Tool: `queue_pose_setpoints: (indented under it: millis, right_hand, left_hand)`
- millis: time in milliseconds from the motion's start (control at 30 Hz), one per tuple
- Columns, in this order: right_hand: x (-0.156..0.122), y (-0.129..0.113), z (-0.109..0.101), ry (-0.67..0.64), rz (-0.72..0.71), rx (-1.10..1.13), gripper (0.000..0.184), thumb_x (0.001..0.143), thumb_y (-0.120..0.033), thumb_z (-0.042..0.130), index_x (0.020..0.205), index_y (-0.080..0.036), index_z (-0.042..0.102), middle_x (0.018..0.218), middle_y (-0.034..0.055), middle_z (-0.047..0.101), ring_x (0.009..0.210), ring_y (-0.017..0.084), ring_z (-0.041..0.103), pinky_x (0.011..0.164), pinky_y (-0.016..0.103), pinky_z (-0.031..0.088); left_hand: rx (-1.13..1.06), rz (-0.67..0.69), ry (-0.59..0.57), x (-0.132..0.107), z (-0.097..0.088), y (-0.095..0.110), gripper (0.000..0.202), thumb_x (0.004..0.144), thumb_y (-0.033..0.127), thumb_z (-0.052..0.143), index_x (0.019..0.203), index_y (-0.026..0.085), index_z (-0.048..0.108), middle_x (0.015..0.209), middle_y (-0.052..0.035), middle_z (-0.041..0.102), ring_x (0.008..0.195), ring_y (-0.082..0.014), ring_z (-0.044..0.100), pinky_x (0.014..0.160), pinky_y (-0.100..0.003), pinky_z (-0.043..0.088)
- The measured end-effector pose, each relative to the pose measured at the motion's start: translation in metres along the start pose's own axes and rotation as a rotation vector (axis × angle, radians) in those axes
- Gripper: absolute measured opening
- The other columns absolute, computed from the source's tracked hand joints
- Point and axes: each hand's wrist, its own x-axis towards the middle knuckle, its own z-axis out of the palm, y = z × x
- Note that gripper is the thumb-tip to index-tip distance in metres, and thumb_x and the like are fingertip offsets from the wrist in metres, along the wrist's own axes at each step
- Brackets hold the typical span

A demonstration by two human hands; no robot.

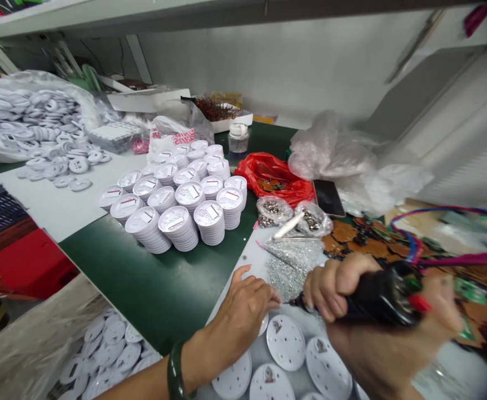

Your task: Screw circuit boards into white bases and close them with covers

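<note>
Fingers point(264, 300) of my left hand point(246, 316) lie flat and close together, pressing on the white sheet at the edge of a heap of silver screws point(290, 268). My right hand point(337, 289) is curled tight around a black power screwdriver point(377, 303), its tip hidden behind my knuckles. Just below both hands lie the loose white discs point(286, 341). I count four in clear view, a fifth peeks from under my left palm, and another is cut off at the bottom edge. Each carries a small dark mark I cannot make out. Beyond them, on the green mat, stand the stacks of discs point(177, 222), about twenty. The back ones crowd too close for an exact count. Their tops bear white labels with a red stripe, too small to read. A clear bag point(177, 136) behind them has red printing, also illegible. Two small bags of metal parts point(273, 210) sit beside a red bag point(274, 178) and one dark phone point(329, 197). One green bangle point(175, 372) circles my left wrist.
</note>
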Motion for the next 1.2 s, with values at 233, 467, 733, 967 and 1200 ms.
queue_pose_setpoints:
  millis: [233, 467, 733, 967, 1200]
  right_hand:
    - [-0.006, -0.007, 0.008, 0.007, 0.009, -0.017, 0.061, 0.086, -0.073, 0.047, 0.058, -0.022, 0.066, 0.041, 0.0009, 0.046, 0.038, 0.015, 0.046, 0.04, 0.03, 0.038]
    - [-0.01, 0.002, 0.013, -0.044, 0.043, 0.027, 0.064, 0.09, -0.071, 0.041, 0.06, -0.021, 0.067, 0.042, 0.0013, 0.047, 0.039, 0.016, 0.047, 0.04, 0.03, 0.04]
    - [-0.006, -0.001, 0.016, -0.047, 0.085, 0.036, 0.063, 0.089, -0.07, 0.042, 0.058, -0.021, 0.066, 0.042, 0.0007, 0.045, 0.037, 0.014, 0.045, 0.039, 0.029, 0.038]
    - [-0.001, -0.002, 0.017, 0.009, 0.077, 0.05, 0.062, 0.087, -0.072, 0.042, 0.057, -0.022, 0.063, 0.042, -0.0005, 0.043, 0.036, 0.015, 0.045, 0.039, 0.03, 0.038]
    - [-0.001, 0.006, 0.032, -0.078, 0.116, 0.08, 0.06, 0.087, -0.071, 0.047, 0.058, -0.021, 0.065, 0.042, -0.0005, 0.045, 0.036, 0.013, 0.042, 0.039, 0.029, 0.038]
  left_hand:
    - [-0.059, -0.057, -0.045, -0.008, -0.017, 0.013, 0.011, 0.099, 0.011, 0.059, 0.096, 0.022, 0.062, 0.09, 0.0031, 0.07, 0.089, -0.0158, 0.066, 0.114, -0.045, 0.032]
    - [-0.085, -0.049, -0.044, -0.01, -0.015, 0.012, 0.011, 0.095, 0.021, 0.071, 0.089, 0.021, 0.061, 0.088, 0.0043, 0.069, 0.085, -0.0153, 0.066, 0.115, -0.045, 0.03]
    - [-0.112, 0.072, -0.029, -0.008, -0.019, 0.01, 0.008, 0.098, 0.016, 0.065, 0.091, 0.018, 0.061, 0.089, 0.0012, 0.071, 0.08, -0.0134, 0.066, 0.113, -0.04, 0.034]
    - [-0.204, -0.01, -0.002, -0.006, -0.034, 0.014, 0.015, 0.09, 0.015, 0.076, 0.083, 0.017, 0.063, 0.083, 0.0034, 0.071, 0.078, -0.0138, 0.066, 0.111, -0.04, 0.033]
    - [-0.357, -0.121, -0.025, -0.013, -0.041, 0.013, 0.018, 0.089, 0.002, 0.073, 0.083, 0.018, 0.067, 0.084, 0.0054, 0.073, 0.08, -0.0114, 0.067, 0.107, -0.032, 0.035]
